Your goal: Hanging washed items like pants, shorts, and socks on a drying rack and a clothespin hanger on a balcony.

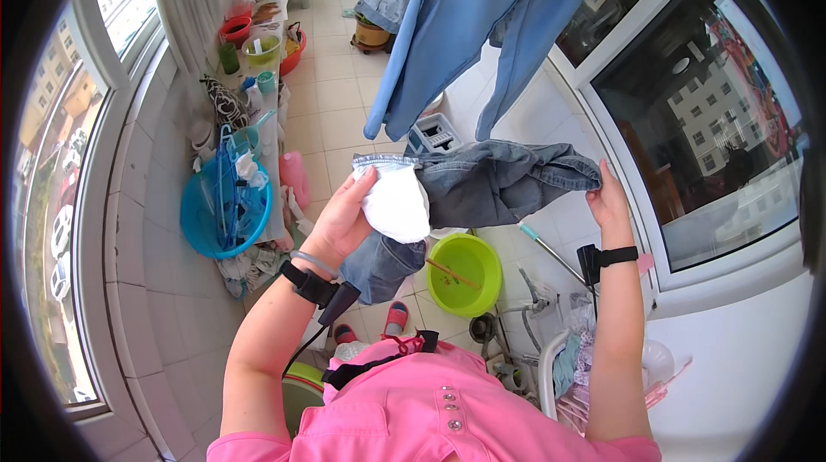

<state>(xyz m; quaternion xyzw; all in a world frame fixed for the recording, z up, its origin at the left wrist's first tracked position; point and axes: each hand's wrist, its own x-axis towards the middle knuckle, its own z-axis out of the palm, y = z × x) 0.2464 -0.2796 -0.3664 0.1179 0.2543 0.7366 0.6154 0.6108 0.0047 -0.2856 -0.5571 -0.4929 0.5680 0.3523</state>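
A pair of dark grey-blue jeans (499, 182) is stretched out in the air between my two hands. My left hand (347, 212) grips the waist end, where a white pocket lining (397, 206) is turned out. At the other end, my right hand (609, 195) is closed on the hem of a leg. Another part of the jeans hangs down below my left hand. Light blue jeans (482, 32) hang above and beyond, apart from my hands.
A lime green basin (465, 274) with a stick in it stands on the floor below. To the left, a blue basin (225, 208) holds hangers. A basket of clothes (568, 376) sits at the lower right, beside a mop handle (551, 251). Windows line both sides.
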